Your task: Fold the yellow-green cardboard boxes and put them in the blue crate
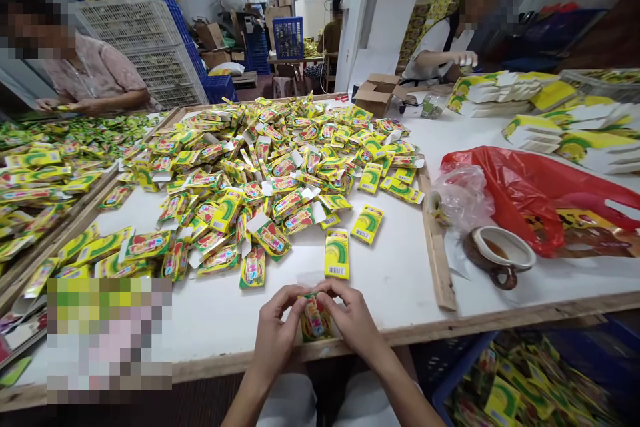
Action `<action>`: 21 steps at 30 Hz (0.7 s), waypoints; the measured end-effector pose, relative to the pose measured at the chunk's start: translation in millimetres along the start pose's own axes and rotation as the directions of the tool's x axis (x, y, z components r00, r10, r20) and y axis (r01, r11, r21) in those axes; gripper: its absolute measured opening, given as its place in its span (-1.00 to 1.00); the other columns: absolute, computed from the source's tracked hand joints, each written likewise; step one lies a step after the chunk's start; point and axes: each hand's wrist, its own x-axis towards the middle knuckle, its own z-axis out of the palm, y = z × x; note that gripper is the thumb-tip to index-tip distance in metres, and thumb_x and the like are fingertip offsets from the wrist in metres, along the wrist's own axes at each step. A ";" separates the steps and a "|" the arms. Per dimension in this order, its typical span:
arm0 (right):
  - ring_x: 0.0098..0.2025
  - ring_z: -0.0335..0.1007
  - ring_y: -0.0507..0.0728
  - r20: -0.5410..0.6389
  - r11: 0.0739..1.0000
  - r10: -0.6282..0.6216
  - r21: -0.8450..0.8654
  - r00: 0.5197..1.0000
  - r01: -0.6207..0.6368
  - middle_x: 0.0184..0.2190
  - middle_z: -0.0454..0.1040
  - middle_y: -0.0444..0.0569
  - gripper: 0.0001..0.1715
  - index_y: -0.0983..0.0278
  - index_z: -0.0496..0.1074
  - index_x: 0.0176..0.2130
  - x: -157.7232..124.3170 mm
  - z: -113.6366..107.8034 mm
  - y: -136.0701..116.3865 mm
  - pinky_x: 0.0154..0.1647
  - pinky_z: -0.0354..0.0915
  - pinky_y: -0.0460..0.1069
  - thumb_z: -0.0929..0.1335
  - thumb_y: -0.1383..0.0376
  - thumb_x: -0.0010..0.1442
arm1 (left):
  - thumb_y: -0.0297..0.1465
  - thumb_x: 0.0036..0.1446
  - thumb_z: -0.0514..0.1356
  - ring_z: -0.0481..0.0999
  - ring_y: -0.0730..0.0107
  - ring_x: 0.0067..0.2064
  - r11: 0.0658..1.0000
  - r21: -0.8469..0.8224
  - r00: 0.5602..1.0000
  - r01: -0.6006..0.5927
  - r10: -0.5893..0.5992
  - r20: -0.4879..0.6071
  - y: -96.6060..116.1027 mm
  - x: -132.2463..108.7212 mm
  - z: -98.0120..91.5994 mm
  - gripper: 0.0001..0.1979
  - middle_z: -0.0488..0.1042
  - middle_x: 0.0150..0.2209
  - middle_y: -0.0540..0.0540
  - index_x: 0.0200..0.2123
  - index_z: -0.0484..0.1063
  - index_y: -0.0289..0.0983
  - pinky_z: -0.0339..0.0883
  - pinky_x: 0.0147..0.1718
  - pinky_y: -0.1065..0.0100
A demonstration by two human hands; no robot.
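Observation:
A small yellow-green crayon-style carton (316, 321) stands at the table's front edge, its colourful lettered face toward me. My left hand (278, 321) grips its left side, thumb on the front and fingers at the top. On the other side my right hand (356, 320) pinches the top right in the same way. A pale flap shows just behind the fingertips. Just beyond the hands lies a yellow carton (337, 255) with a barcode. Another carton (367, 224) rests farther right. Behind them spreads a large pile of similar cartons (280, 167), several with white flaps sticking out.
Wooden strips (439, 260) border the white tabletop (395, 280). To the right are a brown mug (500, 253) and a red plastic bag (530, 193). A blue crate (450, 373) of cartons stands below right. One person (100, 73) works at left, another (440, 47) at back right.

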 end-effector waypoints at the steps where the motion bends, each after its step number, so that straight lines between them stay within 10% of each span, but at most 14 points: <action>1: -0.24 0.41 0.11 -0.004 1.000 -0.019 -0.008 1.000 0.019 -0.34 0.49 -0.04 -0.81 0.26 0.45 -0.35 1.7 0.4 -0.1 -0.17 0.29 -0.03 0.27 0.31 0.24 | -0.36 0.16 0.13 0.48 0.27 -0.10 1.000 0.019 1.000 -0.018 0.018 -0.005 -0.4 1.3 0.8 -0.85 0.51 -0.20 -0.13 -0.26 0.47 -0.26 0.35 -0.09 0.30; 11: -0.13 0.41 0.13 -0.057 0.995 -0.099 0.016 0.993 0.100 -0.23 0.51 -0.02 -0.89 0.23 0.46 -0.27 -1.0 2.9 4.5 -0.08 0.30 0.00 0.32 0.29 0.21 | -0.41 0.15 0.14 0.47 0.30 -0.08 0.990 0.047 0.990 -0.130 0.132 -0.050 2.8 0.9 9.6 -0.89 0.51 -0.18 -0.12 -0.27 0.45 -0.26 0.32 -0.05 0.31; 21: -0.40 0.33 0.06 -0.117 0.994 0.025 -0.105 0.993 -0.038 -0.46 0.44 -0.12 -0.91 0.28 0.43 -0.35 7.9 3.5 -11.1 -0.34 0.26 -0.07 0.35 0.29 0.15 | -0.34 0.11 0.18 0.47 0.36 -0.28 0.997 -0.046 0.993 0.057 -0.061 -0.099 14.0 9.0 13.4 -0.86 0.51 -0.35 -0.08 -0.32 0.45 -0.30 0.34 -0.25 0.40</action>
